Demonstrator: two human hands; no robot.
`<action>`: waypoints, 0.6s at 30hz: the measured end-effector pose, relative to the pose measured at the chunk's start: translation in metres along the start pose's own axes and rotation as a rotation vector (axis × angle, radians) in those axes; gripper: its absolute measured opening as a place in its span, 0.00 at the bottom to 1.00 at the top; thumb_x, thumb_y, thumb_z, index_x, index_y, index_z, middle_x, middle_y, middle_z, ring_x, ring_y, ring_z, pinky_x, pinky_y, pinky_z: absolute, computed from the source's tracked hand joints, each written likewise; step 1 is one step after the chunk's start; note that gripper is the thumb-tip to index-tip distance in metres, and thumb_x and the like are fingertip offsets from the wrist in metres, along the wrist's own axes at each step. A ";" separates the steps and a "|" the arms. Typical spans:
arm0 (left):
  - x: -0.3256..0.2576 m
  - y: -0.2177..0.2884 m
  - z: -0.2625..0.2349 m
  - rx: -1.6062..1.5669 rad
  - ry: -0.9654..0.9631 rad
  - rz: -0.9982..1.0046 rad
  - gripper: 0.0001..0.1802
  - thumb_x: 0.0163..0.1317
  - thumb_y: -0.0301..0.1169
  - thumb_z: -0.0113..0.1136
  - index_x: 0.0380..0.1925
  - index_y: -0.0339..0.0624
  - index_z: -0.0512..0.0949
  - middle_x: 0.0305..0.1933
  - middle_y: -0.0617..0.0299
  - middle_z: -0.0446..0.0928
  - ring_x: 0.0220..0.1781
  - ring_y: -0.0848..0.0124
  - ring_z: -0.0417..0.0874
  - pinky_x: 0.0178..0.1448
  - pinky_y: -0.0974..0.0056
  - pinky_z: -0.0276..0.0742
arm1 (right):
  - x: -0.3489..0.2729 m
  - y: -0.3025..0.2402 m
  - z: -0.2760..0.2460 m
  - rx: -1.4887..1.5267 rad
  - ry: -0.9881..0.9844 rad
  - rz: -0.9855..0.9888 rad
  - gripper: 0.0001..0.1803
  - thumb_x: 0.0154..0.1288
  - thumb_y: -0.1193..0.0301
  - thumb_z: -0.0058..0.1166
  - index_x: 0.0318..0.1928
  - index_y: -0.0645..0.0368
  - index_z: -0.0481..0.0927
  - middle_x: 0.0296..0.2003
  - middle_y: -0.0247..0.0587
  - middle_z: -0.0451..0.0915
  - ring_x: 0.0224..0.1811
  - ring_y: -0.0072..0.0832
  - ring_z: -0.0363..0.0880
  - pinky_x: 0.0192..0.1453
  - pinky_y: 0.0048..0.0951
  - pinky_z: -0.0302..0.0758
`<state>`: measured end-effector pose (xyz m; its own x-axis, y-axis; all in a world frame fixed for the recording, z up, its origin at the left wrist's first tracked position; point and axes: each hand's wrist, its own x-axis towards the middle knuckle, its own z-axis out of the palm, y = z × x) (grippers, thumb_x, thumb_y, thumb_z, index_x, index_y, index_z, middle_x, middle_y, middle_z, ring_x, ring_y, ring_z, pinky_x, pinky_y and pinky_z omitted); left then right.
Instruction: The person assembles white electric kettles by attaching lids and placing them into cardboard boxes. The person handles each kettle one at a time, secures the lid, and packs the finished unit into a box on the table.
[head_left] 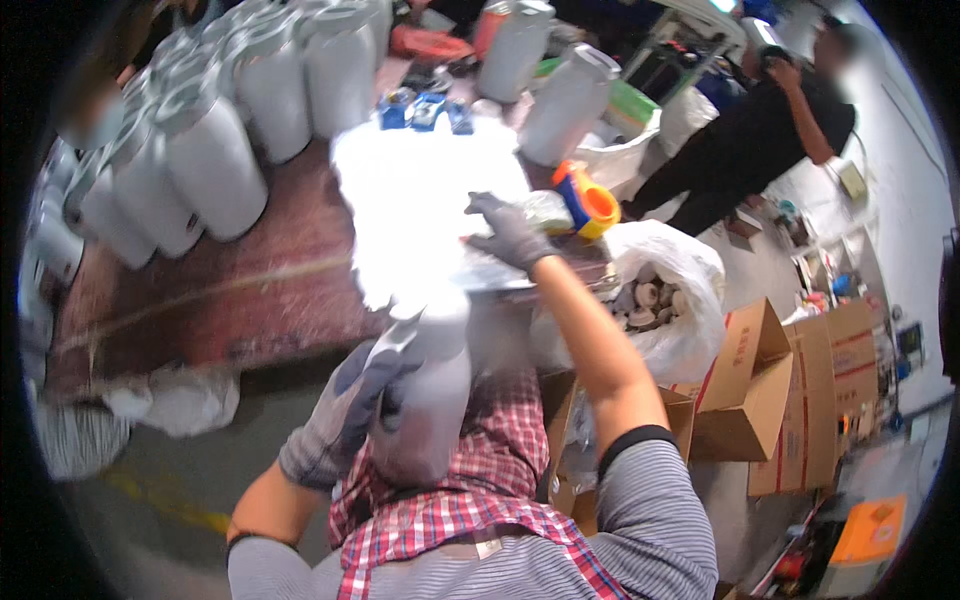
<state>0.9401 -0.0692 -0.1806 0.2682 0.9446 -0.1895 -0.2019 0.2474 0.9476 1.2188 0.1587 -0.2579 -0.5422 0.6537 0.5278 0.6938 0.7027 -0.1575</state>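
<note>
My left hand (pixel 348 412), in a grey work glove, is closed around the side of a grey-white plastic canister-like shell (pixel 432 405), held upright in front of my checked apron. The shell is a little blurred. My right hand (pixel 508 234), also gloved, reaches over the right side of a bright white sheet (pixel 425 190) on the table. Its fingers are apart, and I see nothing held in them. Just beyond that hand lie a pale packet (pixel 547 212) and an orange, blue and yellow tape dispenser (pixel 592 203). Glare washes out the sheet's surface.
Many similar grey shells (pixel 215 165) crowd the left of the dark red table (pixel 230 300). Small blue parts (pixel 428 112) sit behind the sheet. Right of the table are a clear bag (pixel 690 300) of round parts and open cardboard boxes (pixel 740 390). A person in black (pixel 750 140) stands beyond.
</note>
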 end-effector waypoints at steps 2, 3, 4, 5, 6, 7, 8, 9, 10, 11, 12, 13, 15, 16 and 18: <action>0.006 0.007 -0.001 -0.128 -0.075 -0.225 0.23 0.75 0.42 0.45 0.58 0.37 0.71 0.36 0.65 0.77 0.30 0.80 0.74 0.30 0.73 0.71 | -0.023 0.041 0.046 0.176 -0.142 0.379 0.15 0.66 0.60 0.55 0.40 0.60 0.81 0.41 0.43 0.83 0.45 0.39 0.80 0.50 0.36 0.76; 0.011 -0.002 0.001 -0.108 -0.016 -0.182 0.21 0.76 0.41 0.41 0.56 0.37 0.72 0.33 0.66 0.76 0.28 0.80 0.73 0.30 0.74 0.72 | -0.022 0.046 0.053 0.201 -0.167 0.490 0.15 0.66 0.59 0.54 0.39 0.58 0.81 0.40 0.45 0.83 0.45 0.42 0.80 0.50 0.39 0.75; 0.006 -0.005 -0.008 -0.314 0.094 -0.237 0.18 0.73 0.43 0.46 0.49 0.41 0.76 0.27 0.70 0.74 0.22 0.78 0.72 0.23 0.73 0.68 | -0.001 0.015 0.049 0.126 -0.135 0.429 0.14 0.67 0.58 0.52 0.39 0.56 0.81 0.38 0.46 0.82 0.44 0.43 0.80 0.49 0.40 0.75; 0.007 0.002 -0.005 -0.331 0.077 -0.236 0.18 0.73 0.43 0.47 0.48 0.41 0.76 0.27 0.69 0.74 0.22 0.77 0.72 0.24 0.71 0.69 | 0.001 0.012 0.049 0.080 0.041 0.343 0.14 0.67 0.58 0.52 0.38 0.56 0.81 0.35 0.45 0.82 0.40 0.44 0.80 0.47 0.40 0.76; 0.007 0.011 -0.003 -0.347 0.077 -0.257 0.18 0.73 0.43 0.47 0.47 0.40 0.76 0.27 0.68 0.74 0.21 0.76 0.73 0.25 0.70 0.70 | 0.000 0.008 0.054 0.050 0.200 0.263 0.14 0.67 0.58 0.52 0.38 0.55 0.82 0.32 0.45 0.82 0.36 0.44 0.81 0.45 0.40 0.76; 0.012 0.019 0.002 -0.275 0.056 -0.271 0.17 0.71 0.41 0.50 0.47 0.39 0.76 0.27 0.68 0.74 0.24 0.76 0.74 0.27 0.69 0.72 | 0.003 0.010 0.055 0.088 0.231 0.296 0.14 0.68 0.58 0.52 0.37 0.55 0.82 0.32 0.45 0.82 0.35 0.44 0.80 0.44 0.39 0.76; 0.015 0.023 0.004 -0.213 0.048 -0.287 0.16 0.70 0.39 0.53 0.47 0.38 0.75 0.27 0.67 0.74 0.26 0.76 0.75 0.30 0.69 0.73 | 0.005 0.004 0.054 0.136 0.250 0.322 0.14 0.68 0.58 0.52 0.37 0.55 0.82 0.31 0.46 0.82 0.35 0.45 0.80 0.43 0.38 0.75; 0.019 0.025 0.007 -0.150 0.043 -0.302 0.15 0.68 0.37 0.56 0.47 0.37 0.75 0.27 0.67 0.75 0.28 0.75 0.76 0.32 0.68 0.74 | 0.010 -0.005 0.045 0.321 0.121 0.571 0.18 0.68 0.55 0.52 0.35 0.57 0.82 0.30 0.42 0.81 0.36 0.41 0.80 0.43 0.37 0.74; 0.027 0.023 0.003 0.036 -0.013 -0.250 0.15 0.67 0.36 0.58 0.46 0.36 0.76 0.29 0.66 0.76 0.29 0.76 0.76 0.33 0.68 0.74 | 0.010 -0.001 0.049 0.519 0.152 0.649 0.19 0.68 0.54 0.52 0.34 0.58 0.81 0.29 0.40 0.81 0.34 0.36 0.79 0.42 0.35 0.73; 0.038 0.018 -0.005 0.224 -0.072 -0.194 0.15 0.66 0.36 0.60 0.44 0.36 0.77 0.30 0.65 0.77 0.31 0.77 0.76 0.34 0.68 0.74 | 0.010 0.003 0.051 0.717 0.188 0.723 0.20 0.68 0.53 0.53 0.34 0.59 0.81 0.28 0.38 0.80 0.32 0.32 0.78 0.41 0.33 0.73; 0.046 0.013 -0.013 0.400 -0.121 -0.135 0.14 0.65 0.36 0.61 0.42 0.35 0.78 0.31 0.64 0.78 0.32 0.78 0.76 0.36 0.68 0.73 | 0.013 0.003 0.053 0.918 0.209 0.785 0.21 0.68 0.53 0.53 0.33 0.60 0.80 0.26 0.36 0.79 0.31 0.28 0.76 0.40 0.31 0.72; 0.054 0.014 -0.017 0.355 -0.174 -0.113 0.14 0.62 0.36 0.65 0.39 0.34 0.79 0.34 0.64 0.79 0.35 0.79 0.75 0.38 0.69 0.72 | 0.015 0.002 0.055 1.204 0.301 0.823 0.23 0.68 0.51 0.54 0.32 0.62 0.79 0.27 0.32 0.77 0.31 0.20 0.72 0.40 0.25 0.71; 0.081 0.024 -0.025 0.421 -0.076 -0.038 0.14 0.62 0.37 0.64 0.38 0.35 0.79 0.31 0.64 0.77 0.35 0.78 0.75 0.38 0.68 0.73 | 0.024 -0.020 0.042 1.378 0.356 0.794 0.22 0.69 0.53 0.55 0.32 0.61 0.80 0.28 0.31 0.78 0.32 0.20 0.73 0.42 0.25 0.72; 0.101 0.023 -0.024 0.427 -0.029 0.073 0.15 0.62 0.38 0.64 0.37 0.35 0.78 0.31 0.63 0.77 0.34 0.77 0.75 0.39 0.68 0.73 | 0.025 -0.033 0.037 1.482 0.382 0.788 0.21 0.69 0.54 0.55 0.33 0.61 0.80 0.28 0.30 0.78 0.32 0.19 0.73 0.42 0.25 0.72; 0.143 0.016 -0.024 0.320 -0.102 0.130 0.15 0.65 0.35 0.61 0.45 0.34 0.76 0.39 0.61 0.78 0.43 0.75 0.77 0.48 0.67 0.74 | 0.027 -0.051 0.027 1.737 0.383 0.742 0.16 0.70 0.59 0.56 0.36 0.61 0.82 0.32 0.30 0.80 0.36 0.17 0.74 0.45 0.21 0.72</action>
<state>0.9527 0.0751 -0.1989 0.3557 0.9332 -0.0507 0.0605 0.0312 0.9977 1.1559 0.1484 -0.2577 -0.1207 0.9906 0.0641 -0.5893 -0.0195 -0.8077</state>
